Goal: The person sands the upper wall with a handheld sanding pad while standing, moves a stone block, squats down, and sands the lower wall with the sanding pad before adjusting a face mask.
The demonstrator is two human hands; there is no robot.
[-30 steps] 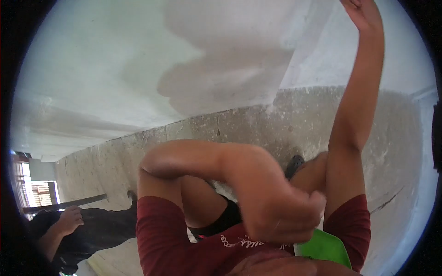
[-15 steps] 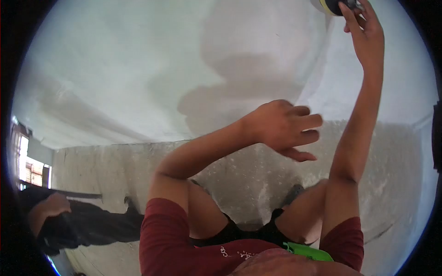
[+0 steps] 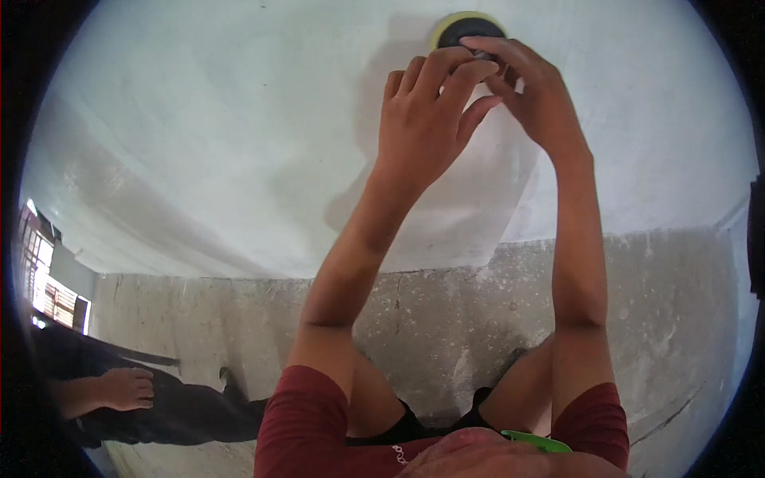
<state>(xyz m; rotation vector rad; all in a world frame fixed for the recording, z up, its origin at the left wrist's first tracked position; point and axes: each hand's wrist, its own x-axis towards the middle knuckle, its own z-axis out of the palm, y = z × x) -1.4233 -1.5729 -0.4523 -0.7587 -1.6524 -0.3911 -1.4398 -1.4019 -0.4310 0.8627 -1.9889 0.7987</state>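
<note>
A round pad with a black back and a yellow rim (image 3: 468, 32) is up against the pale wall, at the top of the view. My right hand (image 3: 538, 92) grips it from the right, with fingers bent over the black back. A small metal piece shows at the pad's middle, mostly hidden by fingers. My left hand (image 3: 422, 115) is raised just below and left of the pad, its fingertips close to that metal piece. Its fingers are bent and apart, with a gap between thumb and forefinger; whether they touch the pad is unclear.
The pale wall (image 3: 199, 159) fills the upper view and meets a worn concrete floor (image 3: 446, 319). At the lower left sits another person in dark trousers (image 3: 175, 410), one hand (image 3: 126, 389) resting on a leg. A barred window (image 3: 44, 271) is at far left.
My right hand has brought the pad left from the upper right corner to the upper middle. My left hand has risen from low in front of me to beside the pad.
</note>
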